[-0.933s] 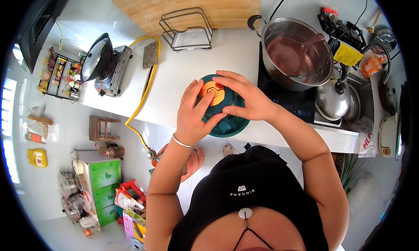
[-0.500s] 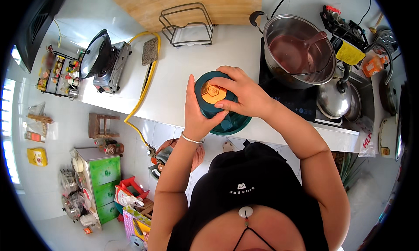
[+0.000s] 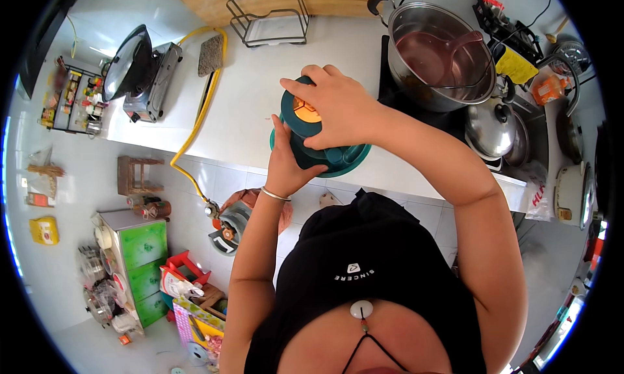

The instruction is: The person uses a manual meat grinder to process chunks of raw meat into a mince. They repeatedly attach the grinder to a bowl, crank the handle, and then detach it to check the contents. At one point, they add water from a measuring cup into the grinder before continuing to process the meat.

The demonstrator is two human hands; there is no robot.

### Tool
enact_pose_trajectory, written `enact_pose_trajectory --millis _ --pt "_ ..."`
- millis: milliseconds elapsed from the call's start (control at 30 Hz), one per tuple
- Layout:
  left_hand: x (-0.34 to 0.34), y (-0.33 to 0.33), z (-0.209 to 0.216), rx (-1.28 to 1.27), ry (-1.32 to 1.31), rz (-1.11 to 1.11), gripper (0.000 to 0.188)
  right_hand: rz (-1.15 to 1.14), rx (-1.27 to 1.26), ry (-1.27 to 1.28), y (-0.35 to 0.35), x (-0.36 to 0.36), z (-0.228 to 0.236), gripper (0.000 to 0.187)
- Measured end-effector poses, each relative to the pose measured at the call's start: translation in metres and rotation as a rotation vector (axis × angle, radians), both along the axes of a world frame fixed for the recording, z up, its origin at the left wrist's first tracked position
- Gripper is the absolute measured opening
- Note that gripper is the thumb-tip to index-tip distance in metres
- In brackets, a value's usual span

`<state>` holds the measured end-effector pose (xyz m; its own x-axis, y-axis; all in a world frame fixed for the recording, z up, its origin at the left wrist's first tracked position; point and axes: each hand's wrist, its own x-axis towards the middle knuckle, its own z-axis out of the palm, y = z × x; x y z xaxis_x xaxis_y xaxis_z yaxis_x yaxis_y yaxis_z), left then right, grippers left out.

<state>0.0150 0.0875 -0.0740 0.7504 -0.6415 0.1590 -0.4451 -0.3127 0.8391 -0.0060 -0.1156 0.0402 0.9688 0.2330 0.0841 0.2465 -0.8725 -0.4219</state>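
My right hand [image 3: 341,104] is closed around a round dark green lid [image 3: 290,105] with an orange hexagon panel on its top. Its fingers lie over the far rim and the thumb presses the near side. Just under and nearer to me is a wide dark green vessel [image 3: 344,166] at the counter's front edge. My left hand [image 3: 287,163], with a bangle at the wrist, curves around the vessel's left side, thumb on the near rim. My right hand hides part of the lid and vessel, so whether the two still touch cannot be told.
On the right, a large steel pot [image 3: 448,55] of reddish-brown liquid with a ladle [image 3: 461,42] stands on a black cooktop. Beside it sits a lidded steel pan [image 3: 489,127]. A wire rack [image 3: 270,16] stands behind; a gas stove [image 3: 156,81] and yellow hose [image 3: 194,140] lie left.
My right hand and the lid have shifted away from me and to the left relative to the vessel, showing more of the vessel. My left hand has come off the lid's side.
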Motion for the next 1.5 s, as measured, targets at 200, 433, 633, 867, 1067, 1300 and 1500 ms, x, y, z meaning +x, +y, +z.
enact_pose_trajectory --millis 200,433,633,867,1067,1300,1500 --pt "0.003 0.010 -0.017 0.068 -0.201 0.037 0.146 0.044 -0.019 -0.083 -0.006 -0.003 -0.001 0.090" --pt "0.000 0.018 -0.026 0.068 -0.276 0.126 0.151 -0.148 -0.174 -0.154 0.021 -0.008 -0.006 0.087" --pt "0.002 0.020 -0.034 0.028 -0.329 0.121 0.150 0.023 -0.195 -0.233 0.005 -0.003 -0.007 0.087" --pt "0.005 0.021 -0.036 0.031 -0.276 0.101 0.147 -0.181 -0.201 -0.182 0.027 -0.013 -0.007 0.092" --pt "0.003 -0.008 -0.006 -0.248 -0.089 0.079 0.132 -0.120 0.904 0.266 -0.013 0.005 -0.007 0.085" --pt "0.018 -0.029 0.004 -0.327 -0.039 -0.033 0.106 -0.383 1.453 0.476 -0.010 0.003 -0.026 0.056" --pt "0.017 -0.028 0.000 -0.332 0.006 -0.040 0.107 -0.399 1.449 0.461 -0.004 0.003 -0.025 0.051"
